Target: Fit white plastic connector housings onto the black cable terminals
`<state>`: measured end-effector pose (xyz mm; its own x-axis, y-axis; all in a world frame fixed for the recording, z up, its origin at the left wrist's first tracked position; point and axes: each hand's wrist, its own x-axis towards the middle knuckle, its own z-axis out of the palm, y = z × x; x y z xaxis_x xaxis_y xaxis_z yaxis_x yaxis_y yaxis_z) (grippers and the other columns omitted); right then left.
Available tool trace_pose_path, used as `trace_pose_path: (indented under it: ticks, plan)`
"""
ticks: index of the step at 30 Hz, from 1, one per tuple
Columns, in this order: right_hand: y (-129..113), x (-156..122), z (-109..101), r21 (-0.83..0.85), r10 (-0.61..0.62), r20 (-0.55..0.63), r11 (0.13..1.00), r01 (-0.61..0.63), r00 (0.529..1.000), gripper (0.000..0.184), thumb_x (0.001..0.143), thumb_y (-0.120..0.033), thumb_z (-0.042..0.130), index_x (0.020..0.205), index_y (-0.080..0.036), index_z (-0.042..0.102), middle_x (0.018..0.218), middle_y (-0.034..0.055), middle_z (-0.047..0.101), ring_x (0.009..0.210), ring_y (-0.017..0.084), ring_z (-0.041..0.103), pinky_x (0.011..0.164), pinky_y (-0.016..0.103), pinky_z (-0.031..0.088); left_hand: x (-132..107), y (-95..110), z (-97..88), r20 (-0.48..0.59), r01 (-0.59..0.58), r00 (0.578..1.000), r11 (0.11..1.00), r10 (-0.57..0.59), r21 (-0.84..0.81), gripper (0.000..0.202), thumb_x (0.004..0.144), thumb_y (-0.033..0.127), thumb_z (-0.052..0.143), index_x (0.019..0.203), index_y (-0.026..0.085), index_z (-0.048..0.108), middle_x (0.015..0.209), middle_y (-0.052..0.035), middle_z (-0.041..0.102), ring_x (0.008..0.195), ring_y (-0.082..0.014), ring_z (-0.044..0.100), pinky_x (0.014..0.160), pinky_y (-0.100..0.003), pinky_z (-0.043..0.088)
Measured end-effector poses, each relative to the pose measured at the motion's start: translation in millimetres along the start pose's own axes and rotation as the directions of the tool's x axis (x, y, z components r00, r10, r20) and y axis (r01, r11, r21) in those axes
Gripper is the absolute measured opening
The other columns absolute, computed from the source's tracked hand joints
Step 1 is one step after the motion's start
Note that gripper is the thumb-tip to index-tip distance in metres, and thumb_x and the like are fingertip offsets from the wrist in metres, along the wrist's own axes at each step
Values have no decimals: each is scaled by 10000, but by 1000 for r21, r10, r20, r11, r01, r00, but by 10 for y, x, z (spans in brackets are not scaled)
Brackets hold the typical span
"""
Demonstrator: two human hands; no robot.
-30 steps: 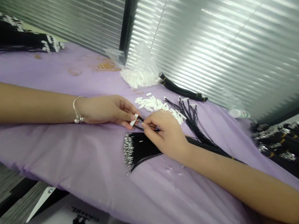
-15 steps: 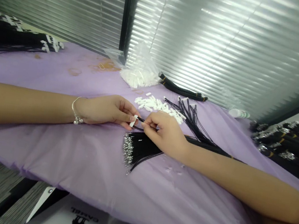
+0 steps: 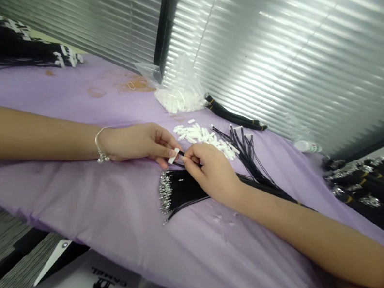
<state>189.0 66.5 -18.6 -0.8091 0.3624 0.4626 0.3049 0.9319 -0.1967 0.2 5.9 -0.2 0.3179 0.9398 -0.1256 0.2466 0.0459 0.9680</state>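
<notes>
My left hand [image 3: 137, 142] pinches a small white plastic piece [image 3: 174, 155] between thumb and fingers at the middle of the purple-covered table [image 3: 102, 198]. My right hand [image 3: 211, 172] is closed on a thin black wire [image 3: 183, 154] whose end meets the white piece. Just below both hands lies a bundle of black wires [image 3: 180, 191] with metal tips fanned out to the left. A loose heap of white pieces [image 3: 204, 136] lies right behind my hands.
A clear bag of white pieces [image 3: 180, 95] sits by the window blinds. Loose black wires [image 3: 246, 150] fan out behind my right hand. Black bundles lie at the far left [image 3: 16, 48], the back [image 3: 233, 115] and the right [image 3: 368, 191]. A small white bottle [image 3: 307, 146] lies at back right.
My left hand has shifted slightly right with the white piece; my right hand's fingers have closed in on the wire end. Otherwise nothing has moved.
</notes>
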Motion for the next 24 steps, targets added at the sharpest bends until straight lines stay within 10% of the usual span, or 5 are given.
trace_pose_path:
  ticks: [5, 8, 14, 24]
  plan:
    - [-35, -8, -89, -252, -250, -64, 941, 227, 966, 197, 835, -267, 459, 944, -136, 558, 919, 92, 543, 866, 191, 459, 769, 333, 333, 8, -24, -6, -64, -23, 998, 987, 13, -160, 138, 776, 195, 577, 886, 123, 618, 899, -18, 610, 793, -79, 569, 754, -185, 478]
    - [-70, 40, -150, -269, -296, 147, 906, 326, 944, 205, 858, -277, 438, 891, -153, 598, 893, 73, 576, 836, 189, 479, 746, 340, 327, 10, -40, 0, -60, -25, 998, 981, 14, -194, 134, 782, 173, 565, 893, 119, 615, 901, -27, 623, 795, -81, 585, 770, -191, 478]
    - [-107, 207, -224, -36, 1, 449, 999, 17, 894, 61, 764, -193, 555, 778, -163, 606, 781, 15, 596, 724, 124, 499, 661, 249, 350, 11, -21, 22, -91, -26, 996, 992, 14, -124, 137, 783, 199, 567, 896, 123, 581, 857, -22, 634, 833, -128, 608, 825, -267, 478]
    - [-79, 67, -197, 247, 195, 299, 929, -274, 934, 68, 810, -201, 448, 821, -164, 505, 756, -8, 556, 675, 93, 485, 626, 229, 372, 27, -34, 20, -89, -16, 996, 991, 5, -131, 147, 778, 181, 568, 912, 129, 600, 913, -24, 624, 858, -115, 594, 830, -234, 466]
